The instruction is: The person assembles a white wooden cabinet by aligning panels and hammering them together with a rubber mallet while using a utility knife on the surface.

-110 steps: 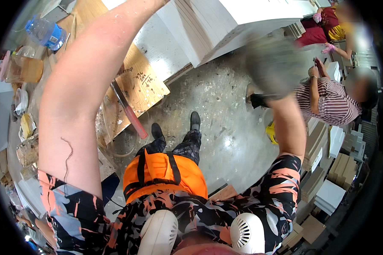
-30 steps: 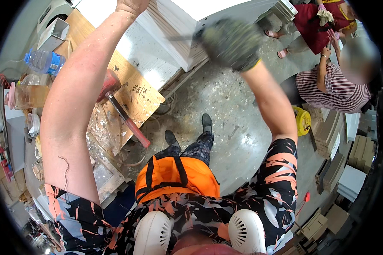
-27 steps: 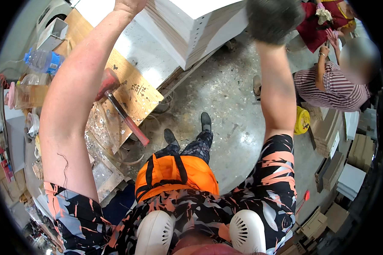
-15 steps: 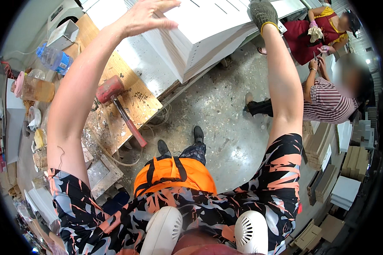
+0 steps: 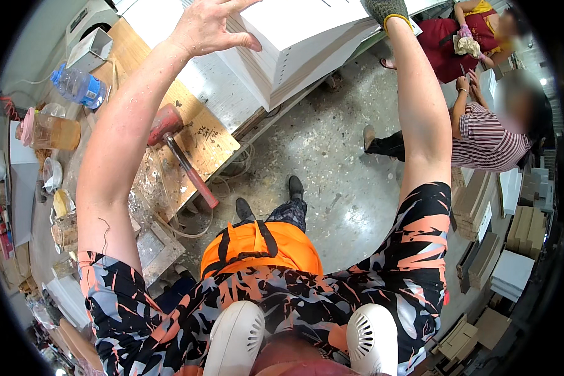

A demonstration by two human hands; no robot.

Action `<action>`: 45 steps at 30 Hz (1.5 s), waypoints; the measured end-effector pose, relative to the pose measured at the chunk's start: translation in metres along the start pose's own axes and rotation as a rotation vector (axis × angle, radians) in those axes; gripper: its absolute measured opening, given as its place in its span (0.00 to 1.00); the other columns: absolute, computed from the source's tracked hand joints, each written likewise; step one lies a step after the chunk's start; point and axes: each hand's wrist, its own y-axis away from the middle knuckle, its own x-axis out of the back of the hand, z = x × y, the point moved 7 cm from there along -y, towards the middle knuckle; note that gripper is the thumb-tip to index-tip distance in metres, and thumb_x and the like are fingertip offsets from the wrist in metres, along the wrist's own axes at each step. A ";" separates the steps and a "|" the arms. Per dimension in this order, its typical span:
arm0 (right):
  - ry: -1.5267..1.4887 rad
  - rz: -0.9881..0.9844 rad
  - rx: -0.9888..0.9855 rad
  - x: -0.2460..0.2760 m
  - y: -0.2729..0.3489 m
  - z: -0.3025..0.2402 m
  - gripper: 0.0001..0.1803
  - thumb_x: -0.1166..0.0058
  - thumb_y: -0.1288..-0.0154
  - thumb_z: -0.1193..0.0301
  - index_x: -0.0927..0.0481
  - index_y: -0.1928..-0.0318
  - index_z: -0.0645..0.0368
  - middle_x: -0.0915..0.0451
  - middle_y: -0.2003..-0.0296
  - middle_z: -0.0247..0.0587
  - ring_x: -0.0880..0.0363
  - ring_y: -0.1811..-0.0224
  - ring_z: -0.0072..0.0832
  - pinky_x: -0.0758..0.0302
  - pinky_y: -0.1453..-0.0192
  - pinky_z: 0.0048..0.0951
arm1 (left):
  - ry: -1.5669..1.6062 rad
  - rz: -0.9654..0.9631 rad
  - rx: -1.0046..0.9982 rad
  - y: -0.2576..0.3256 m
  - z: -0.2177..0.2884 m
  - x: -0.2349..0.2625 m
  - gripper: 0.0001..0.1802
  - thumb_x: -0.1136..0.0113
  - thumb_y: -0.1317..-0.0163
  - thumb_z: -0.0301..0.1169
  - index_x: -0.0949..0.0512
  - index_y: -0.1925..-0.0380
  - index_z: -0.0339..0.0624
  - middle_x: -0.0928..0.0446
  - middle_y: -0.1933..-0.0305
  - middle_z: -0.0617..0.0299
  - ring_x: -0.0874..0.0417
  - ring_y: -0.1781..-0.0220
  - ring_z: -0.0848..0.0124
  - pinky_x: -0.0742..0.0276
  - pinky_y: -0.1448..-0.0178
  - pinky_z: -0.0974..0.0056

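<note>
Fingers of left hand [image 5: 210, 25] spread wide, bare, thumb tip on the near top edge of the white cabinet [image 5: 294, 47] that lies on the workbench [image 5: 197, 81]. Right hand [image 5: 385, 9] is gloved, set on the cabinet's right end at the top of the frame; fingers run out of view, so its grip cannot be told. Cabinet overhangs the bench's front edge, one corner pointing toward the person.

Open concrete floor [image 5: 338, 182] below the overhang, between the bench and a seated person [image 5: 489, 135] in a striped shirt on the right.

Versus half a second ago: left hand sits lower and nearer the cabinet edge, right arm has barely changed; 3.7 s ago the right hand hung out over the floor.

On the bench's left part: mallet [image 5: 178, 153] with a red handle on a plywood board [image 5: 169, 131], handle sticking out past the board's edge. Plastic bottle [image 5: 78, 84] and amber jar [image 5: 50, 130] sit at the far left edge. Stacked boards [image 5: 507, 232] line the right side.
</note>
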 end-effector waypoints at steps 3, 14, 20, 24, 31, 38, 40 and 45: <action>-0.050 0.014 -0.002 0.003 0.000 0.001 0.16 0.53 0.36 0.70 0.15 0.58 0.67 0.16 0.61 0.58 0.17 0.56 0.45 0.19 0.51 0.40 | -0.023 0.003 0.006 0.001 -0.001 0.002 0.53 0.23 0.64 0.63 0.24 0.37 0.50 0.28 0.32 0.48 0.33 0.27 0.48 0.47 0.22 0.39; -0.720 0.759 -0.748 0.129 0.106 -0.021 0.13 0.56 0.32 0.69 0.22 0.59 0.65 0.17 0.68 0.54 0.17 0.65 0.48 0.21 0.63 0.46 | 0.006 -0.033 0.056 0.006 -0.005 0.003 0.54 0.24 0.64 0.64 0.25 0.37 0.48 0.29 0.32 0.50 0.37 0.24 0.52 0.54 0.19 0.40; -0.591 0.709 0.648 0.135 0.203 -0.166 0.07 0.43 0.39 0.62 0.20 0.63 0.48 0.22 0.77 0.36 0.19 0.69 0.38 0.20 0.65 0.39 | 0.057 -0.015 0.044 -0.001 -0.008 -0.009 0.56 0.23 0.66 0.64 0.26 0.36 0.48 0.29 0.31 0.52 0.38 0.24 0.52 0.55 0.19 0.41; -0.346 0.566 0.630 0.124 0.182 -0.171 0.06 0.45 0.39 0.61 0.21 0.65 0.47 0.17 0.68 0.36 0.16 0.62 0.34 0.20 0.64 0.37 | 0.067 -0.025 0.039 -0.004 -0.006 -0.008 0.55 0.21 0.67 0.62 0.26 0.36 0.50 0.29 0.31 0.53 0.38 0.24 0.52 0.53 0.20 0.40; -0.309 0.352 0.524 0.175 0.132 -0.128 0.10 0.45 0.36 0.67 0.19 0.56 0.55 0.18 0.74 0.42 0.16 0.70 0.35 0.19 0.64 0.35 | 0.061 -0.040 0.057 0.003 -0.016 -0.009 0.54 0.20 0.67 0.60 0.25 0.36 0.49 0.29 0.31 0.51 0.38 0.24 0.51 0.53 0.20 0.40; -1.177 0.346 0.191 0.090 0.129 -0.106 0.19 0.42 0.40 0.61 0.19 0.49 0.53 0.18 0.56 0.46 0.18 0.55 0.31 0.21 0.57 0.32 | 0.087 -0.029 0.077 -0.004 -0.005 -0.010 0.55 0.21 0.66 0.60 0.26 0.36 0.47 0.30 0.30 0.51 0.39 0.23 0.52 0.55 0.19 0.41; -0.826 0.593 0.326 0.127 0.156 -0.106 0.19 0.41 0.41 0.62 0.20 0.49 0.52 0.19 0.61 0.42 0.19 0.59 0.32 0.21 0.61 0.33 | 0.078 -0.033 0.092 0.000 -0.013 -0.012 0.55 0.20 0.66 0.60 0.26 0.36 0.49 0.30 0.30 0.52 0.40 0.23 0.52 0.55 0.19 0.42; -0.449 0.734 0.417 0.157 0.202 -0.151 0.14 0.39 0.45 0.61 0.21 0.58 0.50 0.21 0.73 0.36 0.20 0.71 0.35 0.24 0.69 0.40 | 0.190 -0.030 0.158 0.002 -0.012 -0.009 0.53 0.19 0.68 0.57 0.24 0.37 0.50 0.30 0.31 0.51 0.39 0.24 0.53 0.51 0.19 0.45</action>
